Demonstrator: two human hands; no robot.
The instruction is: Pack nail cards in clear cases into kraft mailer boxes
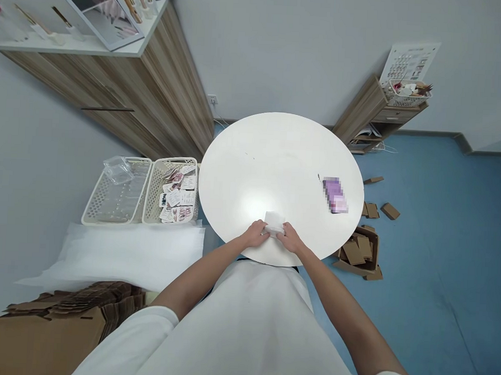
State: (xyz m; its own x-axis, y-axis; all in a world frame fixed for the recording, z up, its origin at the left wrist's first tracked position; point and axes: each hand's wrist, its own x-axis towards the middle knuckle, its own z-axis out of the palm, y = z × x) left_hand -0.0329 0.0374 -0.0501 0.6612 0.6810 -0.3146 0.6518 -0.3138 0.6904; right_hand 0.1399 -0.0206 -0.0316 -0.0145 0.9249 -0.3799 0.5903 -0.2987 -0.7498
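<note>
At the near edge of the white oval table (277,150), a small whitish translucent packet (274,219) lies between my hands. My left hand (256,233) grips its left side with the fingers closed. On the right side, my right hand (289,237) pinches the same packet. The packet's contents cannot be made out. A blurred purple and pink item (334,195) rests toward the right of the tabletop, with a small dark object (319,178) beside it.
Left of the table are a basket of cards (148,196), a basket of clear cases (89,201), white foam sheets (133,254) and flattened cardboard (41,339). An open box of small cartons (374,255) stands on the floor at right, near a wooden cabinet (359,112).
</note>
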